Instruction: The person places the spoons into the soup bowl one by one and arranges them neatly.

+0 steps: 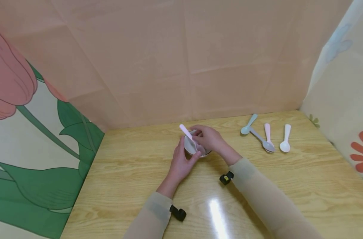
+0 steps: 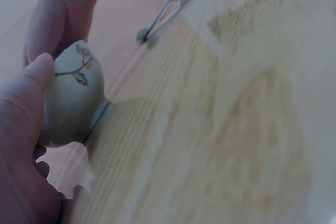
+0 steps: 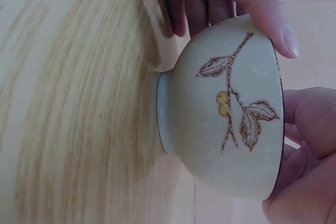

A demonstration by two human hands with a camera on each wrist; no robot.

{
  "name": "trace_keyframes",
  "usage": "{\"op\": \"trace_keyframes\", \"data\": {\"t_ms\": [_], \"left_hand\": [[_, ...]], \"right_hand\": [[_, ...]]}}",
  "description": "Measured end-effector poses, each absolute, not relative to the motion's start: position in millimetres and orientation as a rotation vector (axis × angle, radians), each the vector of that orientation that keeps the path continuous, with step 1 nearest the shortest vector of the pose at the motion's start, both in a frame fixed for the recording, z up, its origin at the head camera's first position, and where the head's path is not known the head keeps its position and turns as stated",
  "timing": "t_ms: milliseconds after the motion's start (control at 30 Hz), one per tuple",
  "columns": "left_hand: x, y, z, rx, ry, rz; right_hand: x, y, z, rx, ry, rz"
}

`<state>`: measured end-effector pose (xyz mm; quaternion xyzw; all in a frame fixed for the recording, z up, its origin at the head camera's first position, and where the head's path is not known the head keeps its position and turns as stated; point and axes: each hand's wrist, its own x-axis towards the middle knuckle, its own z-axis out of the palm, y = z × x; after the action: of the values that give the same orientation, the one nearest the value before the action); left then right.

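A small white bowl (image 3: 236, 145) with a dark rim and a painted branch on its side stands upright on the wooden table. My left hand (image 1: 181, 162) holds it from the near left, thumb at the rim (image 3: 281, 98) and fingers round its side. A pink spoon (image 1: 187, 132) leans in the bowl, its handle rising over the far left rim. My right hand (image 1: 209, 137) is above the bowl with curled fingers, thumb and fingertips pinching the spoon's handle; the fingers partly hide the bowl's inside. The spoon is hidden in both wrist views.
To the right on the table (image 1: 133, 172) lie a teal spoon (image 1: 246, 129), a greyish purple spoon (image 1: 268, 146) overlapping another pink spoon (image 1: 267, 129), and a white spoon (image 1: 285, 146). A pinkish cloth backdrop (image 1: 145, 66) rises behind the table's far edge.
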<state>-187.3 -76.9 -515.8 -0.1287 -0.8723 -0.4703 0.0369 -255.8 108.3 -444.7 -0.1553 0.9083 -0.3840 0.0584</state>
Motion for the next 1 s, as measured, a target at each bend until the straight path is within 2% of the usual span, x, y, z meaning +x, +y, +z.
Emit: {"op": "trace_keyframes", "data": {"t_ms": [400,1000], "left_hand": [[-189,-76,-516,-0.383,-2.678,-1.422],[-188,-76,-517,-0.346,-2.677,-1.452]], "right_hand": [[-249,126,-442,-0.390,2.713,-1.627],[-250,178,-431,-0.190,2.739,-1.848]]}}
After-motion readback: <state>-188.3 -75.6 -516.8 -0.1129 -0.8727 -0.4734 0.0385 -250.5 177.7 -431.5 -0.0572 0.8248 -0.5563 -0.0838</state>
